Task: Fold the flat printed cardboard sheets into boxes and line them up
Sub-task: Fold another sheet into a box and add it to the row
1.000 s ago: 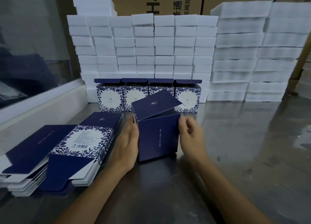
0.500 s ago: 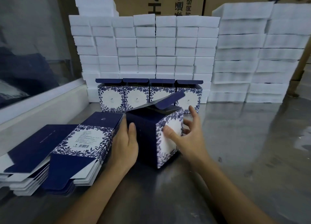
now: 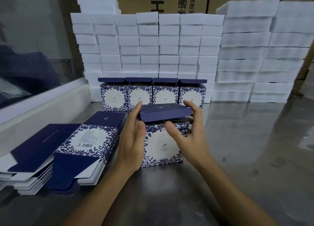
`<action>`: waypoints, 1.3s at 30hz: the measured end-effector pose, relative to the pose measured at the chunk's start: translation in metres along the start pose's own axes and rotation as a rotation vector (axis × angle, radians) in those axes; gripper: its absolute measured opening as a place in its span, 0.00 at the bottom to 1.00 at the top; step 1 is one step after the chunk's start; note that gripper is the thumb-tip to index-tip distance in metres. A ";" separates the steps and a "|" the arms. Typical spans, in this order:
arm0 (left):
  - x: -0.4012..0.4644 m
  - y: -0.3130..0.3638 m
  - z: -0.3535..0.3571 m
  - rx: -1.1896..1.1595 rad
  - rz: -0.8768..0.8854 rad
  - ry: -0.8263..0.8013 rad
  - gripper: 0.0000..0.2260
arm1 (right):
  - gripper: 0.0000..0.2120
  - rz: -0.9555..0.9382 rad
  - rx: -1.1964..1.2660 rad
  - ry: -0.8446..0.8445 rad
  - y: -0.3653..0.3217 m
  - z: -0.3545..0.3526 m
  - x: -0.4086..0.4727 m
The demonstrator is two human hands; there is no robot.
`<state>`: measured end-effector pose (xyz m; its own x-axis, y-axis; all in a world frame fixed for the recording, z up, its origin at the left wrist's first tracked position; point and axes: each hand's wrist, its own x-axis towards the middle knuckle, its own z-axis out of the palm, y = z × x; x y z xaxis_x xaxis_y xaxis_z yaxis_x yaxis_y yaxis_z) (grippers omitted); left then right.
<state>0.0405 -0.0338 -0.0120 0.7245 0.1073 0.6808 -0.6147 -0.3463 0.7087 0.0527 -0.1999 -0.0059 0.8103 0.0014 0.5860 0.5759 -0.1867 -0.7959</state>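
A folded blue-and-white floral box (image 3: pixel 163 146) stands upright on the metal table (image 3: pixel 246 149), its white front panel facing me. Its navy lid flap (image 3: pixel 165 113) hangs half shut over the top. My left hand (image 3: pixel 133 141) grips the box's left side, thumb near the lid's front corner, fingers reaching up behind. My right hand (image 3: pixel 190 132) holds the lid's right end between fingers and thumb. Behind it, a row of several finished boxes (image 3: pixel 153 95) stands with lids raised. A stack of flat printed sheets (image 3: pixel 71 151) lies to the left.
Walls of white foam blocks (image 3: pixel 158 46) rise behind the row and at the right (image 3: pixel 258 52). Brown cartons stand behind them. A glass pane with a white sill (image 3: pixel 42 105) runs along the left. Bare wet-looking metal shows on the right.
The box has been turned from its navy side to its white floral front. My hands moved up from its sides to the lid, which has dropped lower over the opening.
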 end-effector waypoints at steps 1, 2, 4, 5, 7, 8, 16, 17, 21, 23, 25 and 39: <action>0.000 0.000 -0.001 0.001 0.019 -0.005 0.25 | 0.35 0.006 0.020 0.008 0.000 0.000 0.000; -0.001 0.000 -0.001 0.011 0.028 -0.006 0.24 | 0.32 0.008 0.029 0.011 0.000 0.000 0.000; 0.000 0.000 -0.001 0.055 0.021 0.008 0.20 | 0.26 0.015 0.023 0.015 0.000 0.000 0.000; -0.001 0.000 -0.001 0.075 0.012 0.014 0.19 | 0.23 0.017 0.009 0.021 0.000 0.001 0.000; -0.002 0.000 -0.001 0.096 -0.004 0.008 0.19 | 0.17 -0.003 -0.043 0.041 0.000 0.001 0.001; -0.003 0.000 -0.001 0.108 -0.006 0.004 0.18 | 0.16 -0.020 -0.074 0.049 0.000 0.001 0.001; -0.003 -0.002 0.001 0.308 0.048 0.041 0.17 | 0.13 -0.289 -0.428 0.137 -0.002 0.003 0.001; -0.003 -0.001 0.002 0.333 0.068 0.048 0.17 | 0.12 -0.351 -0.504 0.162 -0.003 0.006 0.000; -0.005 0.003 0.005 0.402 0.109 0.074 0.16 | 0.09 -0.451 -0.654 0.186 -0.009 0.024 -0.007; -0.006 0.005 0.005 0.421 0.110 0.080 0.19 | 0.09 -0.432 -0.661 0.177 -0.011 0.030 -0.010; -0.005 0.007 0.006 0.420 0.102 0.099 0.20 | 0.07 -0.402 -0.632 0.173 -0.012 0.031 -0.010; -0.001 0.005 0.005 0.326 0.073 0.103 0.15 | 0.07 -0.272 -0.401 0.218 0.003 0.015 -0.002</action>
<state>0.0385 -0.0401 -0.0102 0.6372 0.1587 0.7542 -0.5194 -0.6345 0.5724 0.0541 -0.1852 -0.0120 0.5719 -0.0940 0.8149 0.6407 -0.5691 -0.5153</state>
